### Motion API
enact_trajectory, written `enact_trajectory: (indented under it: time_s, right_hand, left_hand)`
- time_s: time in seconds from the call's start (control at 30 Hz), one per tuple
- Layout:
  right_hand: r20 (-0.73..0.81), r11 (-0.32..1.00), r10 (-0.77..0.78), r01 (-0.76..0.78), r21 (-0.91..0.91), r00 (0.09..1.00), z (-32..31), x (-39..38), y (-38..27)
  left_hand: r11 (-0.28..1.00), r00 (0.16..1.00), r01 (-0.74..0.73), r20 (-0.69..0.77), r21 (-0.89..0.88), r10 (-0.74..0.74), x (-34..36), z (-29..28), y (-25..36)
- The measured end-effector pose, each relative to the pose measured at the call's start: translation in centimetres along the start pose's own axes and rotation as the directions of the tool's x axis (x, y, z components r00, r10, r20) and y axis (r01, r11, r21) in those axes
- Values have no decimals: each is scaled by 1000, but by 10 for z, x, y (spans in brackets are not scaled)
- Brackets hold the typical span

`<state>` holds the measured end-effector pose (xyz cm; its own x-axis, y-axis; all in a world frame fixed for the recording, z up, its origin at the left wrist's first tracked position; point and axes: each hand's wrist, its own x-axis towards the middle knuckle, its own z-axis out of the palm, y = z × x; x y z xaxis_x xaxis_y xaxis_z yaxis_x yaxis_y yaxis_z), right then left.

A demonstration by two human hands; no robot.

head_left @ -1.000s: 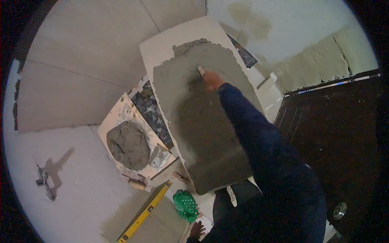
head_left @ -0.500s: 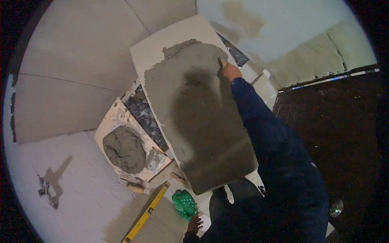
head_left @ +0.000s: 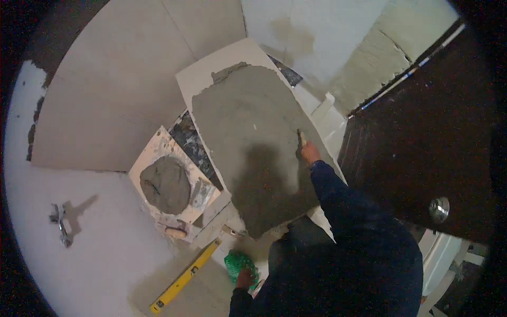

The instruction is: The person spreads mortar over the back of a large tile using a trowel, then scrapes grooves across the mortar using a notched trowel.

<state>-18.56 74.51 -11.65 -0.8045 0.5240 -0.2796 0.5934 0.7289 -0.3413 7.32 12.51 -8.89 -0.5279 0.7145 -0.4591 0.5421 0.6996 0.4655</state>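
A large pale tile (head_left: 245, 50) lies tilted in front of me, mostly covered with a spread layer of grey mortar (head_left: 237, 116). My right hand (head_left: 310, 152) is closed round the light handle of a trowel (head_left: 302, 139), at the right side of the mortar. Its blade hardly shows against the grey. Low in the picture, my left hand (head_left: 244, 277) is over the lower part of a crumpled green thing with pale dots (head_left: 236, 260), perhaps a cloth or glove. The left fingers are too dark and small to make out.
Left of the tile, a board (head_left: 153, 145) carries a mortar heap (head_left: 166, 185) and a flat metal blade (head_left: 202, 193). A yellow spirit level (head_left: 185, 276) lies near the green thing. A metal tap (head_left: 62, 224) juts from the left wall; a dark door (head_left: 417, 142) stands at right.
My right hand has come nearer with the trowel, down the tile's right side. My left hand has moved up onto the green thing. The whole view has shifted and turned somewhat.
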Motion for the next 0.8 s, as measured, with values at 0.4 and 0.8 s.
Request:
enact_trajectory:
  time_s: [0.4,0.8]
  right_hand:
    - [410,887,70,-245,391,909,-201,-206,72]
    - [207,724,-48,-108,682,977,-320,-232,129]
  left_hand:
    - [975,940,223,264,-2,-215,-44,38,14]
    - [555,824,536,249,-636,-510,-27,69,83]
